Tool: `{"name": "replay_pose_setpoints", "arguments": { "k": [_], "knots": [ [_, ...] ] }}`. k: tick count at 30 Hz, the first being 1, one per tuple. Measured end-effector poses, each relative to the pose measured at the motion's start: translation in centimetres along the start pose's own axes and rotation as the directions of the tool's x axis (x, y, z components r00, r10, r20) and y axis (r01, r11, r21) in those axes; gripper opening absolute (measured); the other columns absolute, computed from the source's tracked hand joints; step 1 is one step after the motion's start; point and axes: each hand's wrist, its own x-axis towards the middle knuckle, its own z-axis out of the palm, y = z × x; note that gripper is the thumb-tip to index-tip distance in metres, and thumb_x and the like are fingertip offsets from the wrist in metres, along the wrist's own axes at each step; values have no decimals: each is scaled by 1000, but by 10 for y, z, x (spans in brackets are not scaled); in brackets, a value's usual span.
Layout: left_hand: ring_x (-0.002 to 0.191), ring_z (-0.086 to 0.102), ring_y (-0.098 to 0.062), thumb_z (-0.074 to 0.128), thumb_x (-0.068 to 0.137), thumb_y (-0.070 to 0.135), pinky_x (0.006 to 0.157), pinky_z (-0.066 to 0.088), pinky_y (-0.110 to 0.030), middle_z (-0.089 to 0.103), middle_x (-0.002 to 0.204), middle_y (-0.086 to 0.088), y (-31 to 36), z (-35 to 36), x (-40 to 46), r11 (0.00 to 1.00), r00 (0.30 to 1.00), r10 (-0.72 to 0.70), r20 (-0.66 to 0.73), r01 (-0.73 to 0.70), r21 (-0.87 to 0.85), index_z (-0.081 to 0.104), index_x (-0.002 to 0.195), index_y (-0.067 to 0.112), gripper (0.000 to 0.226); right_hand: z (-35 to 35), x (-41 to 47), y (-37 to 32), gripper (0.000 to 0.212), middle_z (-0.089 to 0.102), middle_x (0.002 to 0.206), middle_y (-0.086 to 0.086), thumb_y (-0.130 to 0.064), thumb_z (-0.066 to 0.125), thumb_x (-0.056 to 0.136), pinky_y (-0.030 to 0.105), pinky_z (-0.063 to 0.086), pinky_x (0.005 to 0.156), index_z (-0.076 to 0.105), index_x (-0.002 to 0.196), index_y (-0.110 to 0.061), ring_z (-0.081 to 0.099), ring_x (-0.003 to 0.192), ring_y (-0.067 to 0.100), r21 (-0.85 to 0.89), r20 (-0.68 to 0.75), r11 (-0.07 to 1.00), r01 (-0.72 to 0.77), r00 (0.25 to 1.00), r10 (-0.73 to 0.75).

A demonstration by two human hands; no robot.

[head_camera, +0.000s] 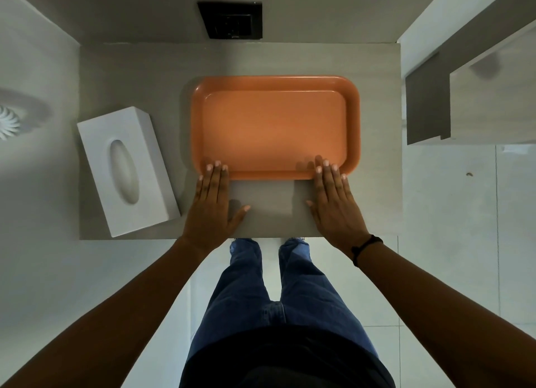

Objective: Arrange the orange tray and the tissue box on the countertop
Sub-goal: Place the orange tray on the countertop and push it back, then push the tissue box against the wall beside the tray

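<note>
Resting flat with fingers extended, left hand and right hand touch orange tray's near rim.

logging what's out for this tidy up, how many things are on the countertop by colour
Orange: 1, the rectangular orange plastic tray, empty, with the fingers of both hands on its near rim.
White: 1, the rectangular white tissue box with an oval opening, left of the tray and set at an angle.
Total: 2 on the grey countertop.
</note>
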Motion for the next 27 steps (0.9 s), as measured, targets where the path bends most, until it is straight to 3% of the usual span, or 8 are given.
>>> {"name": "replay_pose_setpoints", "arguments": {
  "k": [5,14,20,27],
  "knots": [
    [169,12,-42,28,106,77,138,16,-54,13,181,-25,-6,-1,24,1000,999,5,-36,-5,-1,16,171,-6,106,-9,23,0,73,10,180,24,-37,38,116,57,21,137,10,169,5,12,167,44,7,-5,999,-35,999,35],
    [170,8,-40,32,103,83,140,3,-47,9,181,-24,-17,0,60,998,996,42,-79,-39,39,11,171,-5,114,-18,57,8,76,1,181,24,-42,31,116,56,15,138,1,170,2,3,169,42,18,38,998,-61,997,60],
    [170,9,-42,27,102,85,139,9,-52,11,181,-25,-18,-4,72,999,996,32,-82,-31,15,13,171,-7,116,-20,69,12,76,4,181,23,-45,30,116,56,16,138,4,170,2,5,169,41,21,13,999,-50,999,50],
    [170,10,-41,29,101,85,139,2,-47,13,180,-25,-16,-6,83,1000,995,4,-101,-7,-29,15,170,-7,116,-18,79,17,78,2,182,21,-46,33,116,56,17,138,2,171,1,4,169,40,21,-10,999,-48,999,48]
  ]
}}
